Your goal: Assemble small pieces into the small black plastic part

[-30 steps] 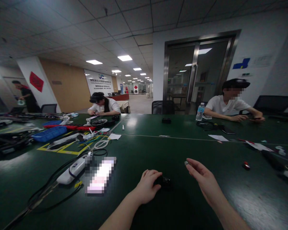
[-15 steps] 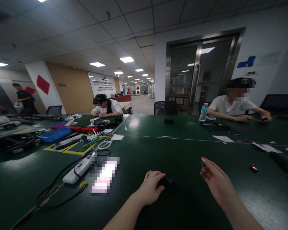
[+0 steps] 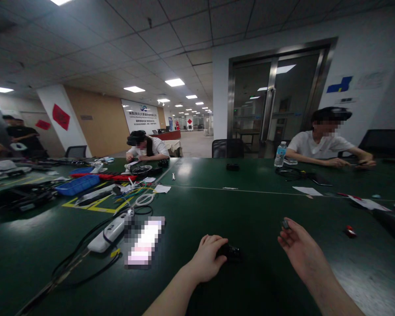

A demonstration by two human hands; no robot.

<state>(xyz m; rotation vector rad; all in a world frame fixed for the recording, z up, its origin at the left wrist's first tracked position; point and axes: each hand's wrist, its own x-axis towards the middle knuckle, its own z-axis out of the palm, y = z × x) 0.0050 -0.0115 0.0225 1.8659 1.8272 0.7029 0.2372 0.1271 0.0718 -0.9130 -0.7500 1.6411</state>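
Observation:
My left hand (image 3: 208, 258) grips a small shiny black object (image 3: 231, 251) resting on the dark green tabletop (image 3: 250, 219); its kind is not clear, and the fingers hide its left end. To the right, my right hand (image 3: 298, 245) is raised over the table, apart from the black object. Between its thumb and fingertips it pinches a small grey piece (image 3: 285, 224), too small to name. A phone (image 3: 145, 241) with a lit, blurred-out screen lies left of my left hand.
A white power strip (image 3: 110, 232) with black cables lies at left, near a blue tray (image 3: 78, 185) and loose wires. A red object (image 3: 350, 231) lies right of my right hand. Across the table are a water bottle (image 3: 280, 154) and two seated people.
My right hand has shifted slightly right and turned a little, so the grey piece in its fingertips shows more. My left hand stays in place on the black object.

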